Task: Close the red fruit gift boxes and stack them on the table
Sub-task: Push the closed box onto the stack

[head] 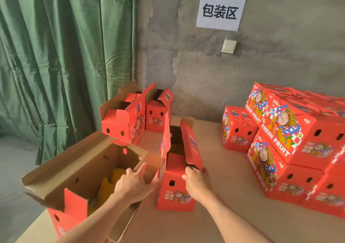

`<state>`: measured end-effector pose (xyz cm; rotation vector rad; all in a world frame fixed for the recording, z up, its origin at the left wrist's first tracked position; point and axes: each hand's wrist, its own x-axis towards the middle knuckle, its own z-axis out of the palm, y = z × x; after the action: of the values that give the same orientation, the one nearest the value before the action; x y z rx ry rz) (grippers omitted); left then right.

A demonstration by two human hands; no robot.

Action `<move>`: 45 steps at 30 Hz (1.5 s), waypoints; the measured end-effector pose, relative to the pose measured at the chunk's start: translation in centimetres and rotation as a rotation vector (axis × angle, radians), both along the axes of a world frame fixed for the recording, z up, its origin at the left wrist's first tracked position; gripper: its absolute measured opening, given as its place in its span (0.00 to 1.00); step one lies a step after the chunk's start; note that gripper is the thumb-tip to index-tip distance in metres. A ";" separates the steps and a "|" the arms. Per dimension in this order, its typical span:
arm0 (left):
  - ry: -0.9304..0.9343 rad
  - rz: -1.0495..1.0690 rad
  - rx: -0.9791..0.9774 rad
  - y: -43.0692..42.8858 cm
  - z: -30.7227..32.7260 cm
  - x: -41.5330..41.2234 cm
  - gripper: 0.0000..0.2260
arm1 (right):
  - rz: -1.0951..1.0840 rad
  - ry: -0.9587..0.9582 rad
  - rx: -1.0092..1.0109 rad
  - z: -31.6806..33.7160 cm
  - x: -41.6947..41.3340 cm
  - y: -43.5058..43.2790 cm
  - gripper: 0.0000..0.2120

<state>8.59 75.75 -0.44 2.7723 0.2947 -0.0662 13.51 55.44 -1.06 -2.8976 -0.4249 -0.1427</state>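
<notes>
An open red fruit gift box (174,196) stands in the middle of the table, its long top flaps raised. My right hand (196,182) grips the near right corner of its top edge. My left hand (133,182) presses flat against its left side, fingers extended. To the left lies a bigger open red box (74,201) with yellow padding (110,183) inside. Two more open boxes (123,119) stand behind, near the wall. At the right, several closed red boxes (291,138) are stacked in two layers.
The light wooden table (233,196) meets a grey concrete wall (205,74) carrying a paper sign (221,10) and a switch (229,46). A green curtain (61,56) hangs at the left. Bare tabletop lies between the middle box and the stack.
</notes>
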 end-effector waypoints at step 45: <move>-0.191 0.137 -1.192 -19.1 0.1 -13.8 0.15 | 0.026 0.214 0.680 1.8 -21.1 -34.0 0.34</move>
<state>-5.24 56.66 -0.35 1.5595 0.2661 0.0481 -7.55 21.44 0.77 -2.2080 -0.2989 0.0265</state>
